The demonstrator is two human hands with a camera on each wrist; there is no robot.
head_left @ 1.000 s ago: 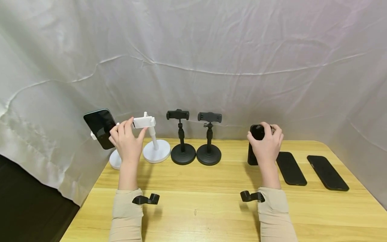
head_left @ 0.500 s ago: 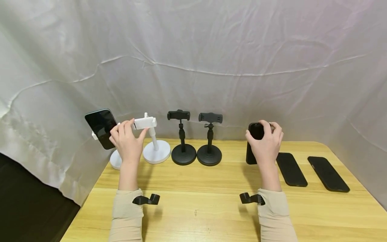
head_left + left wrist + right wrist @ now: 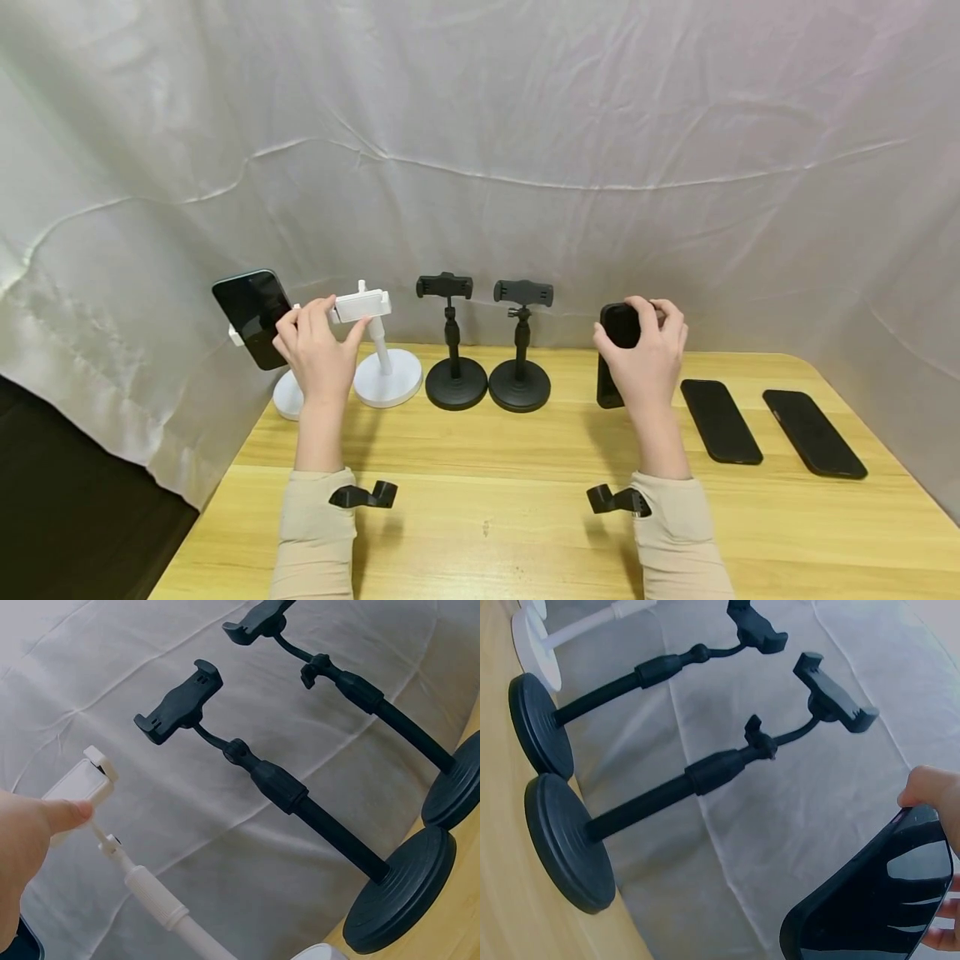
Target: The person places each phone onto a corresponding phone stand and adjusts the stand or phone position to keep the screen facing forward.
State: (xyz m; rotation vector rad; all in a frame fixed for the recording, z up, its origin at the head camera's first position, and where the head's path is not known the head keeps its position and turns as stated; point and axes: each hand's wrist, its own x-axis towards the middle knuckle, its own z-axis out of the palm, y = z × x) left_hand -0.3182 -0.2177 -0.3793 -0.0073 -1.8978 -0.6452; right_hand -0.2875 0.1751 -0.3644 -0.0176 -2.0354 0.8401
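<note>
My left hand [image 3: 318, 354] grips the clamp [image 3: 362, 306] of a white phone stand, thumb below and fingers at its left end; the thumb shows on the clamp in the left wrist view. The stand's round white base [image 3: 387, 379] rests on the table. In my right hand [image 3: 647, 354] a black smartphone [image 3: 611, 379] is held upright by its edges, raised at the back of the table. The right wrist view shows that smartphone [image 3: 877, 892] tilted, with the thumb on its edge. Left of my left hand, another smartphone [image 3: 253, 317] sits in a second white stand.
Two black phone stands [image 3: 454, 379] [image 3: 519, 382] stand side by side between my hands. Two black smartphones [image 3: 722, 421] [image 3: 814, 432] lie flat on the wooden table [image 3: 487, 525] at the right. A grey curtain [image 3: 525, 108] hangs behind and at both sides.
My right hand has moved left with the smartphone, a little away from the two phones lying flat. The left hand stays on the white clamp.
</note>
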